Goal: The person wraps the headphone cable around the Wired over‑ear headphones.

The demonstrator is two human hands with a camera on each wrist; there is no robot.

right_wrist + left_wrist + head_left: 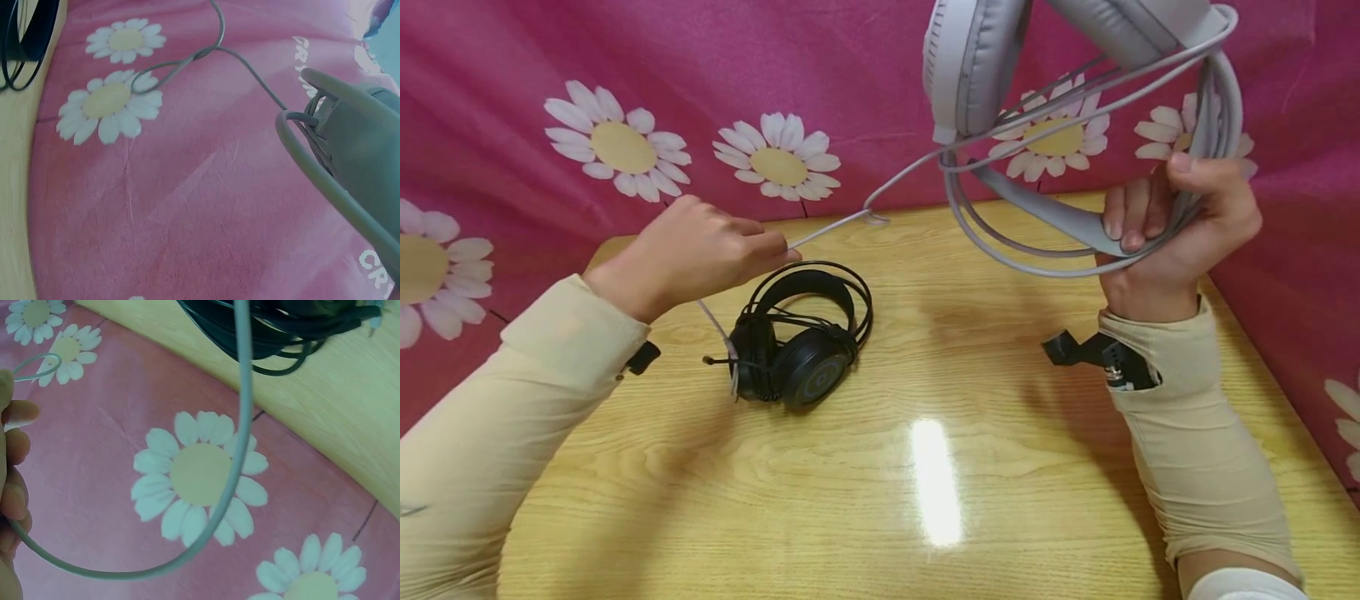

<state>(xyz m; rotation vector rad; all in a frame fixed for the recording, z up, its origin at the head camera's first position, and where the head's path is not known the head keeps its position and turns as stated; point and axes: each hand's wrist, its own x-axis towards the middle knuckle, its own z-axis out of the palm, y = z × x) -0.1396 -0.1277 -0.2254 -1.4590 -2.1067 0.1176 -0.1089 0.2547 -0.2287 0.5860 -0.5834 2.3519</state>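
White-grey headphones (973, 75) hang in the air at the upper right of the head view. My right hand (1187, 217) grips them by the headband, fingers curled round it, and loops of cable run around the ear cups. Between the two hands stretches the white cable (831, 229), with a small twist midway. My left hand (715, 246) pinches this cable; its loose part droops in a curve below the fingers in the left wrist view. On the table, below the left hand, lie black headphones (820, 371) with a thin boom microphone, and the cable's tail hangs over them.
The wooden table (880, 483) reflects a bright strip of light near its middle. Pink cloth (865, 83) with white daisies rises behind the table and along its sides. In the right wrist view, the cable (250, 69) crosses itself in a loop before this cloth.
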